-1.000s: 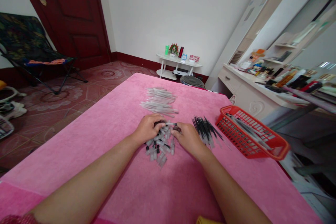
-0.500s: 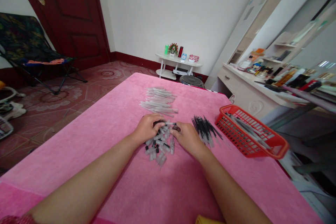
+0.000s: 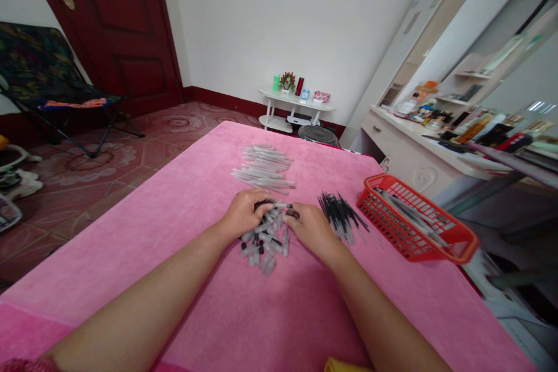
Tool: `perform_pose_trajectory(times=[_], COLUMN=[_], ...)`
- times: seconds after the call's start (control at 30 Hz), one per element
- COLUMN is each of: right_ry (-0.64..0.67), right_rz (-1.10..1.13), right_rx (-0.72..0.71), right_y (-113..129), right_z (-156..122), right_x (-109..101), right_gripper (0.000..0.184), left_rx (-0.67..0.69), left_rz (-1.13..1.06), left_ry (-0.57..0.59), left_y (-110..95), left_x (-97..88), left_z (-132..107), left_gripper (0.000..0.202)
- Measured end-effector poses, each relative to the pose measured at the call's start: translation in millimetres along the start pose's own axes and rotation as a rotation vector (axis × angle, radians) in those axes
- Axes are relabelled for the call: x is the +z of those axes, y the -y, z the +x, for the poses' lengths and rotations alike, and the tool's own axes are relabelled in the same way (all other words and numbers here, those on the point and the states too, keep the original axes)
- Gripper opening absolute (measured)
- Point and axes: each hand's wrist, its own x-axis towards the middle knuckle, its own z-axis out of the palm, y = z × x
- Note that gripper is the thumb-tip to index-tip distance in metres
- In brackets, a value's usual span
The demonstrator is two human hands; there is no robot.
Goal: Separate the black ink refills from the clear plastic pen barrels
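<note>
Between my two hands, held sideways above a heap of pen caps, is a slim clear pen with a dark part at its right end. My left hand is closed around the pen's left side. The fingers of my right hand pinch its right end. The caps are clear and black, piled loosely under and in front of my fingers. Beyond my hands lie clear pen barrels in rows. To the right of my right hand is a bundle of black-ended refills.
A red plastic basket holding long thin pieces stands at the right edge of the pink-covered table. Something yellow shows at the near edge. Past the table are a dressing table, a small white stand and a folding chair.
</note>
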Motion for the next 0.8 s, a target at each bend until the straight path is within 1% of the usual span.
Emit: perform_pose_trajectory(times=[0.23, 0.43, 0.5, 0.6, 0.67, 0.73, 0.8], right_ry=[-0.013, 0.011, 0.002, -0.018, -0.020, -0.017, -0.014], right_rz=[-0.014, 0.032, 0.035, 0.025, 0.034, 0.057, 0.081], right_rx=[-0.009, -0.025, -0.026, -0.017, -0.023, -0.037, -0.058], right_y=[-1, -3, -4, -4, -3, -2, -1], right_z=[0, 0, 1, 1, 0, -1, -1], right_x=[2, -4, -6, -6, -6, -4, -3], right_gripper=[0.014, 0.014, 0.014, 0.014, 0.014, 0.014, 0.014], left_rx=[0.000, 0.007, 0.004, -0.064, -0.155, -0.232, -0.264], left_rz=[0.007, -0.026, -0.046, -0.120, -0.271, -0.480, -0.672], left_ry=[-0.007, -0.031, -0.119, -0.377, -0.528, -0.633, -0.718], left_y=[1, 2, 3, 8, 12, 14, 15], left_x=[-0.8, 0.3, -1.1, -5.3, -8.6, -11.7, -14.2], left_z=[0, 0, 1, 4, 6, 9, 11], left_gripper=[0.018, 0.017, 0.020, 0.024, 0.023, 0.021, 0.022])
